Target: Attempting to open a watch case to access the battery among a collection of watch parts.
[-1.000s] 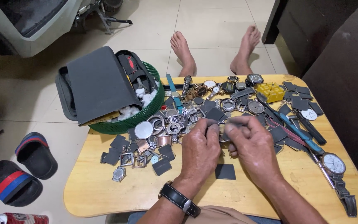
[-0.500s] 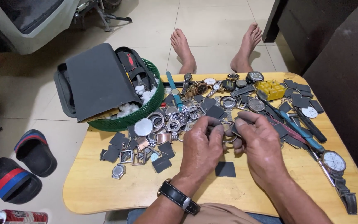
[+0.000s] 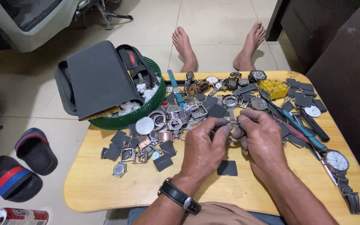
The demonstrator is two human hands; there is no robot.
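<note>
Over the middle of a low yellow wooden table (image 3: 105, 187), both my hands meet on one small round metal watch case (image 3: 233, 134). My left hand (image 3: 203, 148), with a black-strapped wristwatch on its wrist, pinches the case's left side. From the right, the fingers of my right hand (image 3: 263, 139) close on the same case. A heap of watch cases, rings and dark grey square pads (image 3: 163, 125) lies just left of my hands. One dark square pad (image 3: 227, 168) rests on the table below them.
A green basket (image 3: 146, 112) holding a dark grey zip case (image 3: 98, 79) and white cotton stands at the table's far left. Watches, straps and a yellow box (image 3: 273, 88) lie along the far and right side. Sandals (image 3: 15, 166) and a can (image 3: 15, 216) sit on the floor left; two bare feet lie beyond.
My hands stayed together on the small metal case, with the fingers shifting slightly around it. Nothing else on the table moved.
</note>
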